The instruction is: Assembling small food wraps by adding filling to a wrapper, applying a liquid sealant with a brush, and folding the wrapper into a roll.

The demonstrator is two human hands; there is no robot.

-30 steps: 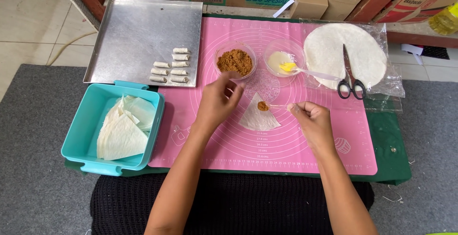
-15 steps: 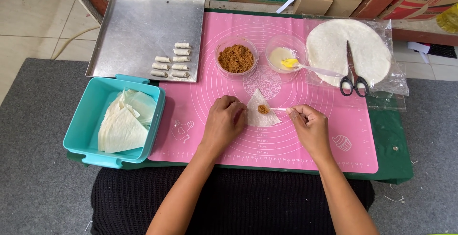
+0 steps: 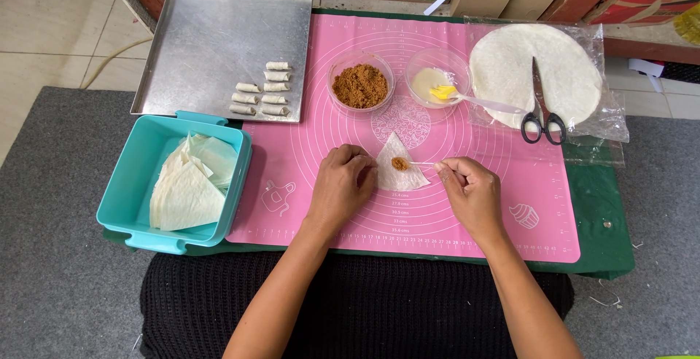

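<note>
Teal tub (image 3: 138, 177) sits well left of the left hand, holding a stack of cut white wrappers (image 3: 188, 191). Beyond it, up and left of the same hand, a steel tray (image 3: 211, 45) carries seven small rolls (image 3: 264, 89) near its front right corner.

Left hand (image 3: 343, 188): palm down on the pink mat (image 3: 510, 191), fingers curled, tips pressing the left edge of the wedge wrapper (image 3: 399, 173). Grip closed loosely; it pins the wrapper rather than lifting it.

The wrapper lies flat on the mat between the two hands, point away from the person, touching the left fingertips. A small brown dab of filling (image 3: 399, 163) sits near its middle.

Right hand (image 3: 472, 191): just right of the wrapper, thumb and forefinger pinched together on a thin stick (image 3: 423, 164). The stick's far end reaches the filling dab. Cannot tell what the stick's tip is.

Ahead of the hands: a bowl of brown crumb (image 3: 360, 86), then a bowl of pale paste (image 3: 436, 86) with a yellow-tipped brush (image 3: 474, 100) resting in it.

Up and right of the right hand: round white sheets (image 3: 503, 67) in a clear bag, scissors (image 3: 543, 115) lying on top. The mat rests on a green counter (image 3: 605, 235).
</note>
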